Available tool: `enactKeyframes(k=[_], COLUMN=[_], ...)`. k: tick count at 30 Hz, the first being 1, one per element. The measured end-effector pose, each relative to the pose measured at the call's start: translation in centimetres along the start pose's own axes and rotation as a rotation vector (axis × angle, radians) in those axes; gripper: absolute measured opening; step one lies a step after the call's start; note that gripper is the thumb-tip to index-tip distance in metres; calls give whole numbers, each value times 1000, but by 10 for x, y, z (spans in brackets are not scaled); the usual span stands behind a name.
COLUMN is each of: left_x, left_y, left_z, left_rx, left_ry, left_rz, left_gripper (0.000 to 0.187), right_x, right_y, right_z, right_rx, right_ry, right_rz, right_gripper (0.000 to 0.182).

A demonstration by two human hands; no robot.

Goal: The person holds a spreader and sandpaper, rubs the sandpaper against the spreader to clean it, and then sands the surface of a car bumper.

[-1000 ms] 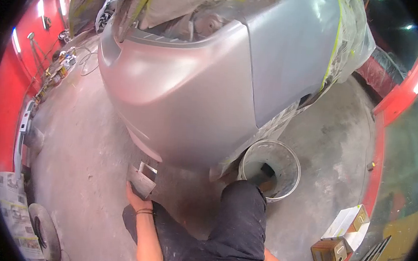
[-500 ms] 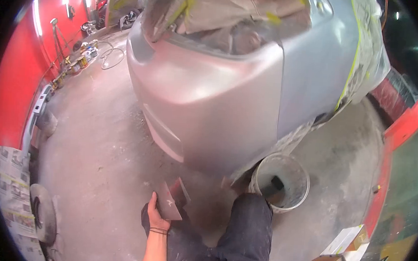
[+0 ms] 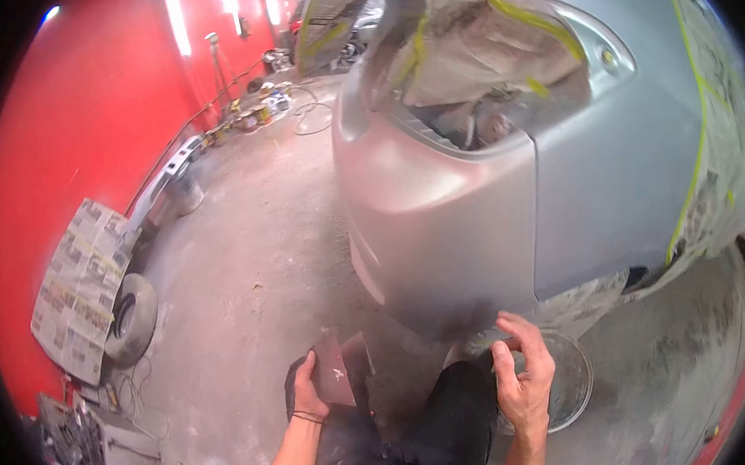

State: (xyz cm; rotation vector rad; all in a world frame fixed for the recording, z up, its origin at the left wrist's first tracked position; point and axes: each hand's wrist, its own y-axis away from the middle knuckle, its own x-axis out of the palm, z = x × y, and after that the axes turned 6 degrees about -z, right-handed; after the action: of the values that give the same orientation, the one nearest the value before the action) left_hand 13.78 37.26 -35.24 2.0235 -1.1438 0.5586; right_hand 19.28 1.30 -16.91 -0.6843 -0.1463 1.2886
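My left hand (image 3: pixel 306 392) is closed on a folded sheet of sandpaper (image 3: pixel 335 373), reddish-brown with a small white mark, held low by my left knee. Its two leaves stand apart like a half-opened booklet. My right hand (image 3: pixel 527 387) is raised with thumb and fingers curved and apart, and nothing shows in it. Behind that hand stands a round bucket (image 3: pixel 585 394), partly hidden by my hand and forearm. Just beyond both hands is the grey-primed corner of a car bumper (image 3: pixel 453 246), its lower edge close to my right fingertips.
Masking paper (image 3: pixel 478 47) and yellow-green tape cover parts of the car. At the left, a newspaper-covered panel (image 3: pixel 83 287) leans by a tyre (image 3: pixel 134 320). Cans (image 3: pixel 251 118) and a hose (image 3: pixel 313 118) lie along the red wall (image 3: pixel 79 146). My knees are close under the bumper.
My right hand has come up into view, in front of the bucket. My left hand still holds the sandpaper. The view has turned left, showing more of the red wall.
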Motion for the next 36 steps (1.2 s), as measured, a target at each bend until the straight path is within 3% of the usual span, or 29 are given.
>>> enactKeyframes(k=[3,7,13,20,23,29,36], left_x=[-10,-26,-46,-65,-58,-44,-32], left_y=[-1,-5,-9,-27,-27,-23,-14], left_z=[-1,10,21,28,27,27,31], left_rx=[-3,-15,-15,43,-7,-83,-136], left_ry=[-22,79,39,53,2,12,8], left_rz=[-59,-181,-327,-242,-278,-169,-99], left_gripper=[38,37,45,48,50,50,49], right_x=[15,20,32,19,13,13,19], right_y=[-48,-64,-60,-96,-117,-132,-105], right_z=[20,20,8,16,29,53,39], right_rx=[-171,-240,-168,-311,-525,-517,-428], right_ry=[-9,-7,-1,136,362,624,671], right_rz=[22,-3,-16,-73,-100,-29,-39], right_gripper=[34,34,38,46,48,39,41])
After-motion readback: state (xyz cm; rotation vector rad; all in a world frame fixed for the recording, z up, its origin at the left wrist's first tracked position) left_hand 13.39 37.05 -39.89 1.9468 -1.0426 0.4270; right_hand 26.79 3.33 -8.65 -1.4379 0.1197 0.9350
